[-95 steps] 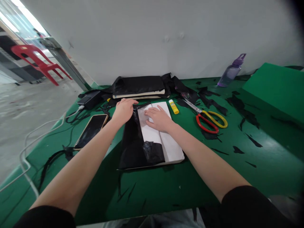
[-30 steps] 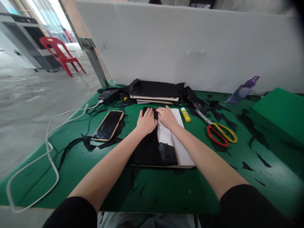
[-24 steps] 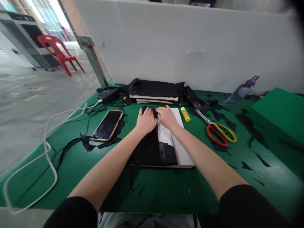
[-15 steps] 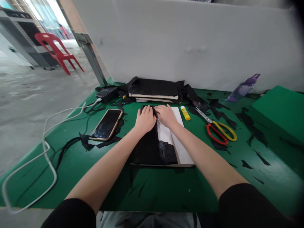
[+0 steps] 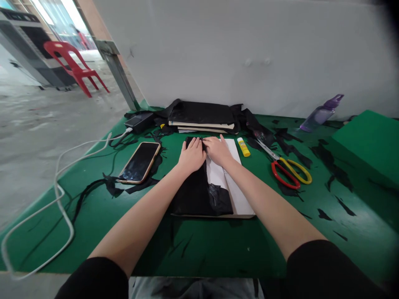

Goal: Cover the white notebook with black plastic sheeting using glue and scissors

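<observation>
A white book or board (image 5: 241, 201) lies in front of me, its left part covered with black fabric (image 5: 191, 193). A black patch, wrinkled and shiny, folds over onto the white near the bottom edge. My left hand (image 5: 193, 155) rests flat on the upper part of the black fabric, fingers stretched away from me. Beside it, my right hand (image 5: 218, 150) is laid over the top of the white area, with its fingertips at the fabric's edge. The fingers of both are extended, and my palms hide what lies beneath them.
A yellow glue stick (image 5: 243, 147) and red-and-yellow-handled scissors (image 5: 285, 168) lie to the right, with black scraps around. A phone (image 5: 140, 162) and white cable (image 5: 59, 182) lie left. Behind are black-covered books (image 5: 202, 114); a purple bottle (image 5: 321, 114) stands tilted near the panel.
Both hands keep nearly the same place on the black fabric and the white surface. The view has shifted very slightly.
</observation>
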A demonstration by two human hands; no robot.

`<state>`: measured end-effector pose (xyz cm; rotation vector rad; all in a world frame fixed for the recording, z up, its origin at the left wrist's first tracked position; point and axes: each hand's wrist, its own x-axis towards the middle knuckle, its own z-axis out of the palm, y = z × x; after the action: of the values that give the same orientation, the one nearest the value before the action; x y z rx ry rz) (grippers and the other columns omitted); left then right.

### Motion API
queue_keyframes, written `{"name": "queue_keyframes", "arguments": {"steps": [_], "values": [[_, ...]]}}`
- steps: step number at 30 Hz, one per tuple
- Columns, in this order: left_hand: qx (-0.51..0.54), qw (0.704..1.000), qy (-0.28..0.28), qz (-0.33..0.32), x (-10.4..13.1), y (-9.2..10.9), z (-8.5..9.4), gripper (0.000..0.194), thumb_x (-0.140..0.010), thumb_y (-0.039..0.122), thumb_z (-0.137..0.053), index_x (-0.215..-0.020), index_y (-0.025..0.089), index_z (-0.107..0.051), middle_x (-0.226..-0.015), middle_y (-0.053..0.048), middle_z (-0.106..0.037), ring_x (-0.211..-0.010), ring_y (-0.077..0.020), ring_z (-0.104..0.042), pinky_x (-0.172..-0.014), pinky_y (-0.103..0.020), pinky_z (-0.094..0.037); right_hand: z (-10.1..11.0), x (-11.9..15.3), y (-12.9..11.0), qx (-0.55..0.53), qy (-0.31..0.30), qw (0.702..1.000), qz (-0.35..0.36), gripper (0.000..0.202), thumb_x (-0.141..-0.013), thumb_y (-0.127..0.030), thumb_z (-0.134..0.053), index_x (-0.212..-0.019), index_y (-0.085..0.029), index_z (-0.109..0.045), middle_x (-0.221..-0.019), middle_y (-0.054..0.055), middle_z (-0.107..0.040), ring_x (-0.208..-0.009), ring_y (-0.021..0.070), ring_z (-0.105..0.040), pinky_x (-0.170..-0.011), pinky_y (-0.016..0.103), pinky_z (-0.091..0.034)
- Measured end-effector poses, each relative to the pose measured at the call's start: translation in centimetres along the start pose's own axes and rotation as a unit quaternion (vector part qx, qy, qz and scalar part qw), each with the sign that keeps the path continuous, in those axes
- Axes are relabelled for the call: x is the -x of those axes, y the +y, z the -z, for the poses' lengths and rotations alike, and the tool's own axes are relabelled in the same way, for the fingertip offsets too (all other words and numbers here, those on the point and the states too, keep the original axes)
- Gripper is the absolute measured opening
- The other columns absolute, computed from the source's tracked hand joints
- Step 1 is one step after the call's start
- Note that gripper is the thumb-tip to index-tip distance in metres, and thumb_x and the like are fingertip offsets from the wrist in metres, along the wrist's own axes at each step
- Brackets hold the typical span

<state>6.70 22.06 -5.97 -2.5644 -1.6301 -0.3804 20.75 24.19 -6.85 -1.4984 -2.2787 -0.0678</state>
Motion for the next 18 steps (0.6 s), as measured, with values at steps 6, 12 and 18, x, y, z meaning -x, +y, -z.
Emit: {"name": "queue_keyframes", "arguments": {"steps": [6, 12, 18], "values": [[-0.003, 1.000, -0.007, -0.010, -0.02, 0.07, -0.54, 0.052, -0.091, 0.032, -0.025, -0.136, 0.008, -0.037, -0.144, -0.013, -0.035, -0.136, -0.0241, -0.025, -0.110, -0.049, -0.016, -0.31, -0.22, 0.23, -0.020, 0.015, 0.999, -0.027, 0.041, -0.086, -0.010, -0.031, -0.122, -0.015, -0.050, -0.120, 0.009, -0.061, -0.115, 0.0191, -0.050, -0.109, 0.047, -0.009], [-0.002, 1.000, -0.012, -0.014, -0.16, 0.00, -0.58, 0.051, -0.091, 0.033, -0.026, -0.135, 0.010, -0.038, -0.144, -0.012, -0.035, -0.137, -0.0227, -0.023, -0.111, -0.048, -0.015, -0.24, -0.18, 0.18, -0.021, 0.023, 0.999, -0.012, 0.040, -0.083, -0.009, -0.032, -0.119, -0.012, -0.049, -0.118, 0.010, -0.062, -0.113, 0.0186, -0.053, -0.110, 0.043, -0.010], [-0.001, 1.000, -0.008, -0.015, -0.24, 0.02, -0.57, 0.052, -0.090, 0.032, -0.027, -0.134, 0.008, -0.038, -0.143, -0.013, -0.038, -0.135, -0.0239, -0.027, -0.111, -0.047, -0.014, -0.17, -0.27, 0.28, -0.032, 0.033, 0.999, -0.017, 0.048, -0.080, -0.005, -0.029, -0.125, -0.011, -0.042, -0.125, 0.010, -0.058, -0.117, 0.0174, -0.051, -0.110, 0.041, -0.014]]}}
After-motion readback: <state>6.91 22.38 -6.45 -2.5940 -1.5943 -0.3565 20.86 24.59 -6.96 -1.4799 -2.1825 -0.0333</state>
